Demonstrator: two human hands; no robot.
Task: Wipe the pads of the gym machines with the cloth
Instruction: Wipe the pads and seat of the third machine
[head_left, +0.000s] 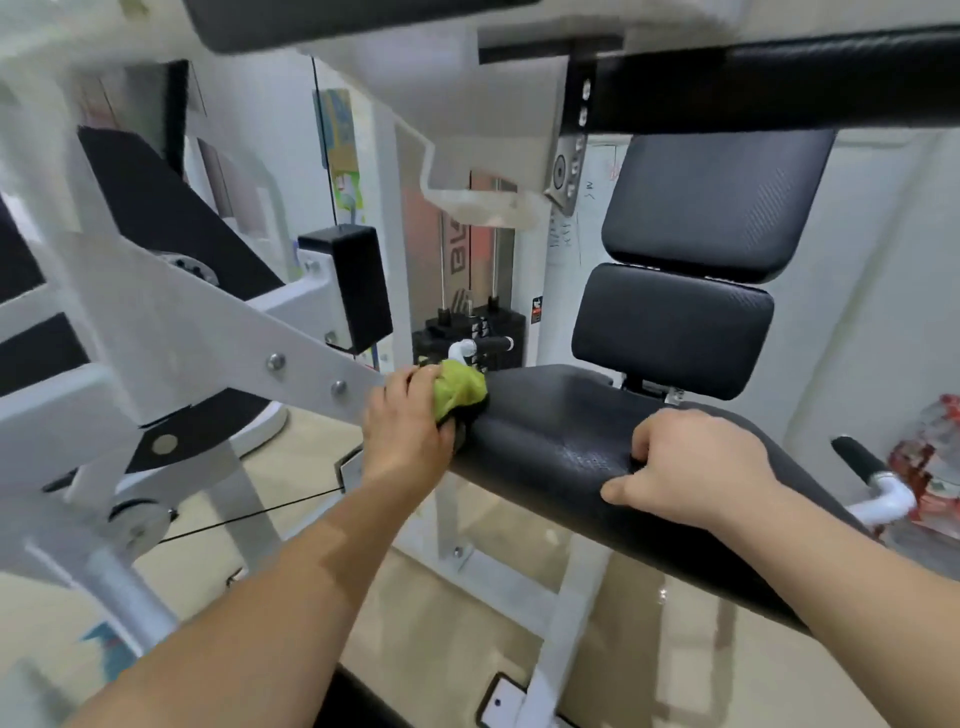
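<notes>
A person leans over a white-framed gym machine, both bare hands on its black seat pad (545, 431). The left hand (405, 421) grips one bunched yellow-green cloth (460, 389), its fingers curled round it and pressing it against the pad's far left end. The right hand (696, 478) rests on the pad's near right part, its fingers bent under and holding nothing, thumb out along the surface. Behind the seat stand two more black pads, a lower back pad (675, 327) and an upper back pad (722, 202) directly above it. A black weight stack (498, 325) sits beyond the cloth.
</notes>
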